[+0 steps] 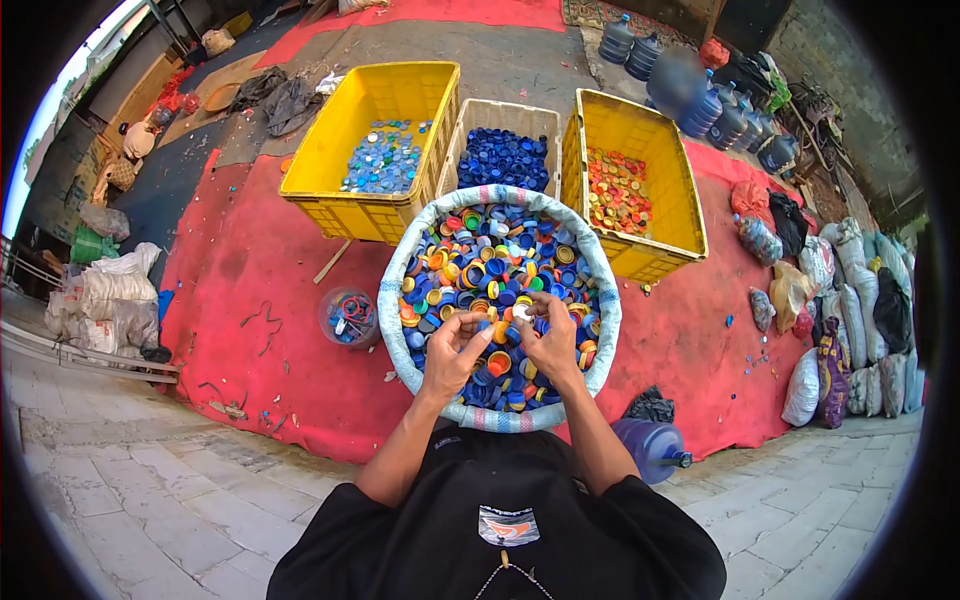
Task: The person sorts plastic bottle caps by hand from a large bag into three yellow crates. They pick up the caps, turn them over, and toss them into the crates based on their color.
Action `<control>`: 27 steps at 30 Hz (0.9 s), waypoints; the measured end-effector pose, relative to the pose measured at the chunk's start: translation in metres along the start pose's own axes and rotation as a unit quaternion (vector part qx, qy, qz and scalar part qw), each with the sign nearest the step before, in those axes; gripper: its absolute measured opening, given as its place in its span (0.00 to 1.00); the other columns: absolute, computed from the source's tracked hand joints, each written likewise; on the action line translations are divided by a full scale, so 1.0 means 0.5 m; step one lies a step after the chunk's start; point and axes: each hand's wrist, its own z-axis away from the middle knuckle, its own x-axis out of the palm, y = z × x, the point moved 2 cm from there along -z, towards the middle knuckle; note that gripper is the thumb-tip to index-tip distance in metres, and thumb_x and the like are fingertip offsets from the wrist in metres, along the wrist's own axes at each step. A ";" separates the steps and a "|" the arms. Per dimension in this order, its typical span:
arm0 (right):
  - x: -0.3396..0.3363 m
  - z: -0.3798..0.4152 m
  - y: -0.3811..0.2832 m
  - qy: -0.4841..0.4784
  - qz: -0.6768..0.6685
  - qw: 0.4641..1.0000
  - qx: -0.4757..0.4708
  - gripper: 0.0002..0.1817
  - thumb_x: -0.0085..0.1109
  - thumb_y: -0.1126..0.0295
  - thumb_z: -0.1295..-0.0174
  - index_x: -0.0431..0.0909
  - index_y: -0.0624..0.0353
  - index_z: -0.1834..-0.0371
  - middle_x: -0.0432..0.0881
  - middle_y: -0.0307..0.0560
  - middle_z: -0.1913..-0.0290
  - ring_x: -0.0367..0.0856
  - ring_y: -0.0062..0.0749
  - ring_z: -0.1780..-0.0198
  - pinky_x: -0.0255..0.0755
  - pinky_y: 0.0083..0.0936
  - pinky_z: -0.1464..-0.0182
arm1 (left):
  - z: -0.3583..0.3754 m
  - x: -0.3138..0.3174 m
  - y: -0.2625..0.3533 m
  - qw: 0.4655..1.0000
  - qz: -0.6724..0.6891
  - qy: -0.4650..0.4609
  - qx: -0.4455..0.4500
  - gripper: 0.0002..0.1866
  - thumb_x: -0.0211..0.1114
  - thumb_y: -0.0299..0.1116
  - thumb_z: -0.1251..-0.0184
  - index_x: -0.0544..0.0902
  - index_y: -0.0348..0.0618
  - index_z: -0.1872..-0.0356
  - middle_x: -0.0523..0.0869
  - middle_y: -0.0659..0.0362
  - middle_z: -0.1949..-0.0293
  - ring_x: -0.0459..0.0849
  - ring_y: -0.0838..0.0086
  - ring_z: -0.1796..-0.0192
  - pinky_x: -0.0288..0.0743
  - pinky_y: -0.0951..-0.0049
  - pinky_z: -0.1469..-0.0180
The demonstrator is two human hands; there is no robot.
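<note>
Precariously, a white cap sits at the fingertips of the right hand, pinched between thumb and forefinger over the middle of the round basket. The left hand hovers just beside it toward 9 o'clock, thumb and forefinger drawn near each other; whether they grip a cap, I cannot tell. Should the right pinch loosen, the white cap could drop into the mixed caps and get lost, since they lie jumbled in many colours. The basket is well filled, so a forearm brushing its soft, cloth-wrapped rim at 6 o'clock might tip it or push caps out onto the red mat. Toward 12 o'clock the pale crate of dark blue caps stands close against the basket, so a cap knocked over that edge could mix in with the blue ones. The yellow crate near 11 o'clock and the second yellow crate between 1 and 2 seem less exposed. A large blue jug lies on its side between 4 and 5 o'clock; a careless step or nudge there could set it rolling.
</note>
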 end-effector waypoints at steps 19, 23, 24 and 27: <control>0.102 -0.186 0.031 -0.186 0.129 0.967 -0.117 0.28 0.60 0.80 0.51 0.75 0.58 0.42 0.82 0.55 0.50 0.77 0.52 0.47 0.70 0.46 0.46 | 0.065 -0.096 -0.038 0.915 0.378 0.045 -0.133 0.09 0.60 0.29 0.34 0.78 0.40 0.55 0.83 0.56 0.61 0.83 0.70 0.59 0.79 0.66 0.52; 0.049 -0.162 0.008 -0.153 -0.015 0.987 0.039 0.25 0.64 0.78 0.45 0.74 0.61 0.41 0.83 0.55 0.53 0.82 0.39 0.51 0.75 0.35 0.48 | 0.031 -0.085 -0.037 0.929 0.313 0.066 -0.187 0.06 0.64 0.30 0.34 0.77 0.44 0.59 0.81 0.60 0.65 0.81 0.76 0.63 0.77 0.71 0.60; 0.036 -0.149 0.012 -0.147 -0.059 0.982 0.102 0.25 0.64 0.77 0.44 0.74 0.61 0.41 0.83 0.54 0.53 0.82 0.35 0.52 0.76 0.33 0.48 | 0.018 -0.079 -0.040 0.936 0.283 0.071 -0.198 0.06 0.65 0.30 0.34 0.77 0.44 0.60 0.81 0.62 0.66 0.80 0.78 0.64 0.76 0.72 0.62; -0.003 -0.105 0.034 -0.117 -0.283 0.932 0.192 0.22 0.59 0.76 0.41 0.74 0.61 0.41 0.83 0.48 0.53 0.81 0.30 0.55 0.77 0.27 0.51 | -0.024 -0.062 -0.045 0.975 0.157 0.061 -0.148 0.08 0.70 0.31 0.37 0.79 0.44 0.65 0.78 0.66 0.72 0.74 0.85 0.73 0.68 0.82 0.73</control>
